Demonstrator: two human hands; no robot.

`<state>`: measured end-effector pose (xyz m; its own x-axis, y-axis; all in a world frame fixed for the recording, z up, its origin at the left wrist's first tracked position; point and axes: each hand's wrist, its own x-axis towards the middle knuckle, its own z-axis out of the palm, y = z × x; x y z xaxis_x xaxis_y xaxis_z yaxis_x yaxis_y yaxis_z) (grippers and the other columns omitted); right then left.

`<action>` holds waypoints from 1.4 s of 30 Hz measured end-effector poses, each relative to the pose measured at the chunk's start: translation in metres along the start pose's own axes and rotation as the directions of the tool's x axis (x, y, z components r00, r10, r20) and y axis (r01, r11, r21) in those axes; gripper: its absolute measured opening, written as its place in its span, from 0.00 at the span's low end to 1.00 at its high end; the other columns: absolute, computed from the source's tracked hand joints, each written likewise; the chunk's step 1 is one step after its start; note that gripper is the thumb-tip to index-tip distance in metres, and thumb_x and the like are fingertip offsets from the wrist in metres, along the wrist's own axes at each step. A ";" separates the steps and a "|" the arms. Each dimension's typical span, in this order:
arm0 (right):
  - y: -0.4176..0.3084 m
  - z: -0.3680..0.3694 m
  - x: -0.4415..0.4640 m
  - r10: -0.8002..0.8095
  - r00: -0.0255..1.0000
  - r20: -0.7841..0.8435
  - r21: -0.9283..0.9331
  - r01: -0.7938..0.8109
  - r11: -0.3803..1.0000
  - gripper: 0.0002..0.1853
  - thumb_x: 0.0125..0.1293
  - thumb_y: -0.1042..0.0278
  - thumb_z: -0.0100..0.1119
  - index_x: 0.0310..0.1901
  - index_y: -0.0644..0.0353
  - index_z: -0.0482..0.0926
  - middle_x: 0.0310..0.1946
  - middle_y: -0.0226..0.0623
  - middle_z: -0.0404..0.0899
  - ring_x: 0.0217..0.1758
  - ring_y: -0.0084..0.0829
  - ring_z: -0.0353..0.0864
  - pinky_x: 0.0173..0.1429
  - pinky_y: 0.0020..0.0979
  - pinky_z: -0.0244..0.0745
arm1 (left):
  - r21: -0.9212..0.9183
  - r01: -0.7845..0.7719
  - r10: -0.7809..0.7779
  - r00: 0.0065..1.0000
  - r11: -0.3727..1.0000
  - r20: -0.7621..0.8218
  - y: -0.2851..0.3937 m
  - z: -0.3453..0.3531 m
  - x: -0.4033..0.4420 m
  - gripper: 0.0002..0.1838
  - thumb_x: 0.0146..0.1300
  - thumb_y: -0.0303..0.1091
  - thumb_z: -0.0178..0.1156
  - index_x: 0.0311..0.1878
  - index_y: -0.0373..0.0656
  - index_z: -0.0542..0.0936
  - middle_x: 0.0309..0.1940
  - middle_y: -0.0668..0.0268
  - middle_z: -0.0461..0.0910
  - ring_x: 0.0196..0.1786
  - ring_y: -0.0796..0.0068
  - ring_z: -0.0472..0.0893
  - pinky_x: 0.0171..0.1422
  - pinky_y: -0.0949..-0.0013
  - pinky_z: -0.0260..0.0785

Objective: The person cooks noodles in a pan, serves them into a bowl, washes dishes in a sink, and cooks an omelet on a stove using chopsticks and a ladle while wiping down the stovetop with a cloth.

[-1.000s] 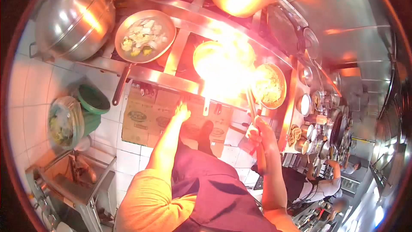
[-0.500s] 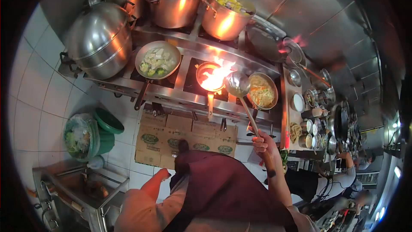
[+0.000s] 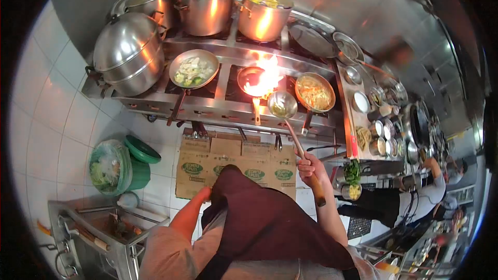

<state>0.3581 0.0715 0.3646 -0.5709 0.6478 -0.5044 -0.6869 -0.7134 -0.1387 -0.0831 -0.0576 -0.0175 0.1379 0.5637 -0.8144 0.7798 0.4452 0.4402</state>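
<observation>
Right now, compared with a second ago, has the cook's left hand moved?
Yes. It was reaching out close to the stove's front; the left hand is now drawn back from the stove, beside the apron.

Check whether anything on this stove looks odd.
Yes: flames rise over the middle frying pan, while the left frying pan and right frying pan show none. Possibly deliberate flaring; nothing else stands out.

a white tiled floor (image 3: 155, 193), a shiny metal-panelled wall (image 3: 345, 0), and flat cardboard (image 3: 228, 156) near 1 steel stove (image 3: 207, 112).
</observation>
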 end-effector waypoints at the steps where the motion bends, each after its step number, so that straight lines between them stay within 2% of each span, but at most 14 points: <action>1: 0.007 0.000 -0.003 -0.013 1.000 -0.020 -0.018 0.013 1.000 0.20 0.81 0.58 0.42 0.65 0.60 0.70 0.22 0.21 0.65 0.16 0.13 0.63 0.17 0.18 0.61 | -0.006 0.006 -0.007 1.000 1.000 -0.017 -0.003 -0.006 -0.002 0.16 0.61 0.34 0.66 0.47 0.31 0.83 0.38 0.44 0.85 0.35 0.48 0.88 0.30 0.47 0.82; 4: 0.018 -0.002 -0.009 -0.029 0.994 -0.105 -0.052 0.024 0.998 0.18 0.81 0.59 0.43 0.63 0.60 0.72 0.21 0.20 0.63 0.15 0.12 0.62 0.16 0.18 0.61 | -0.251 0.093 -0.155 0.958 0.964 -0.240 -0.006 -0.014 -0.010 0.21 0.59 0.39 0.69 0.49 0.31 0.82 0.39 0.44 0.85 0.33 0.46 0.88 0.31 0.49 0.83; 6: 0.026 -0.001 -0.010 -0.051 0.985 -0.165 -0.077 0.038 0.996 0.18 0.81 0.59 0.44 0.62 0.60 0.72 0.21 0.20 0.63 0.15 0.11 0.61 0.16 0.17 0.61 | -0.293 0.206 -0.210 0.977 0.934 0.018 -0.010 -0.033 -0.006 0.24 0.59 0.42 0.70 0.53 0.33 0.82 0.41 0.42 0.85 0.39 0.46 0.88 0.32 0.50 0.81; 15: 0.016 0.028 0.074 -0.269 0.922 -0.278 -0.277 0.191 0.942 0.15 0.79 0.62 0.46 0.61 0.57 0.70 0.20 0.18 0.59 0.16 0.12 0.59 0.20 0.21 0.58 | 0.098 -0.151 0.152 0.988 0.984 -0.004 -0.082 -0.074 0.008 0.23 0.62 0.47 0.61 0.44 0.31 0.84 0.41 0.41 0.85 0.37 0.50 0.89 0.36 0.56 0.82; 18: 0.007 0.039 0.121 -0.377 0.880 -0.289 -0.465 0.215 0.859 0.10 0.77 0.62 0.49 0.53 0.56 0.70 0.21 0.20 0.62 0.16 0.15 0.60 0.21 0.24 0.59 | -0.250 0.076 -0.105 0.989 0.965 -0.106 -0.055 -0.125 -0.063 0.15 0.62 0.37 0.61 0.39 0.31 0.84 0.34 0.45 0.86 0.35 0.51 0.89 0.34 0.56 0.83; 21: 0.005 0.058 0.159 -0.524 0.783 -0.336 -0.665 0.196 0.720 0.08 0.74 0.61 0.54 0.41 0.55 0.72 0.22 0.25 0.69 0.17 0.20 0.65 0.21 0.26 0.64 | 0.096 -0.104 0.109 0.993 0.990 -0.049 -0.092 -0.141 -0.036 0.09 0.60 0.31 0.61 0.34 0.33 0.85 0.31 0.48 0.86 0.34 0.52 0.89 0.33 0.56 0.83; 25: 0.005 0.055 0.212 -0.682 0.686 -0.256 -0.893 0.103 0.438 0.11 0.74 0.61 0.53 0.49 0.60 0.76 0.20 0.27 0.69 0.17 0.22 0.68 0.21 0.30 0.68 | 0.502 -0.336 0.366 0.930 0.797 0.040 -0.116 -0.165 -0.006 0.12 0.59 0.39 0.62 0.33 0.40 0.86 0.32 0.50 0.86 0.35 0.49 0.87 0.39 0.52 0.80; 30: 0.006 0.051 0.237 -0.856 0.494 0.150 -0.969 -0.097 -0.225 0.12 0.73 0.64 0.54 0.50 0.61 0.78 0.21 0.39 0.77 0.18 0.31 0.77 0.24 0.38 0.75 | 0.561 -0.646 0.675 0.711 0.517 0.197 -0.119 -0.191 0.020 0.17 0.57 0.48 0.61 0.33 0.44 0.88 0.32 0.50 0.85 0.40 0.46 0.85 0.45 0.48 0.77; 32: 0.012 0.064 0.226 -0.874 0.408 0.263 -0.929 -0.137 -0.344 0.17 0.72 0.64 0.56 0.59 0.59 0.77 0.22 0.45 0.78 0.21 0.33 0.80 0.29 0.39 0.75 | 0.530 -0.741 0.803 0.570 0.412 0.173 -0.115 -0.198 0.028 0.18 0.56 0.49 0.61 0.33 0.43 0.88 0.32 0.49 0.85 0.39 0.45 0.85 0.44 0.48 0.76; 34: 0.023 0.089 0.205 -0.866 0.291 0.405 -0.888 -0.100 -0.449 0.20 0.72 0.64 0.57 0.64 0.58 0.75 0.21 0.45 0.78 0.21 0.33 0.78 0.29 0.38 0.74 | 0.414 -0.662 0.685 0.719 0.625 0.115 -0.114 -0.198 0.041 0.19 0.55 0.50 0.61 0.32 0.41 0.87 0.31 0.49 0.84 0.39 0.43 0.84 0.44 0.47 0.76; 35: 0.033 0.114 0.188 -0.905 0.314 0.288 -0.927 -0.146 -0.346 0.23 0.73 0.64 0.58 0.67 0.57 0.73 0.22 0.43 0.77 0.22 0.30 0.76 0.30 0.36 0.72 | 0.353 -0.602 0.611 0.786 0.717 0.098 -0.116 -0.197 0.049 0.20 0.55 0.51 0.62 0.31 0.40 0.86 0.31 0.48 0.84 0.39 0.42 0.84 0.43 0.47 0.76; 38: 0.047 0.143 0.163 -0.910 0.257 0.326 -0.942 0.005 -0.336 0.23 0.74 0.62 0.55 0.68 0.55 0.71 0.30 0.58 0.81 0.31 0.58 0.83 0.35 0.48 0.74 | 0.131 -0.734 0.730 0.678 0.666 0.091 -0.123 -0.207 0.056 0.23 0.55 0.52 0.63 0.31 0.37 0.85 0.32 0.45 0.83 0.39 0.41 0.83 0.43 0.47 0.75; 39: 0.050 0.139 0.162 -0.933 0.255 0.253 -0.964 -0.010 -0.265 0.24 0.75 0.64 0.56 0.70 0.57 0.70 0.21 0.37 0.74 0.21 0.26 0.73 0.29 0.34 0.71 | 0.153 -0.724 0.714 0.690 0.673 0.123 -0.122 -0.214 0.058 0.23 0.55 0.52 0.63 0.31 0.36 0.85 0.32 0.44 0.83 0.39 0.40 0.83 0.43 0.47 0.75; 42: 0.060 0.128 0.168 -0.934 0.350 0.072 -0.968 0.250 0.019 0.25 0.78 0.60 0.53 0.72 0.56 0.68 0.19 0.27 0.71 0.20 0.19 0.69 0.24 0.27 0.68 | 0.458 -0.540 0.489 0.839 0.706 0.237 -0.078 -0.224 0.033 0.23 0.55 0.51 0.64 0.35 0.34 0.85 0.35 0.42 0.83 0.40 0.40 0.83 0.45 0.48 0.75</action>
<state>0.1635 0.1715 0.3801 0.4093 0.9123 0.0147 0.2797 -0.1101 -0.9538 -0.2761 0.0822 0.0062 0.6419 0.5258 -0.5582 0.7556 -0.3095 0.5774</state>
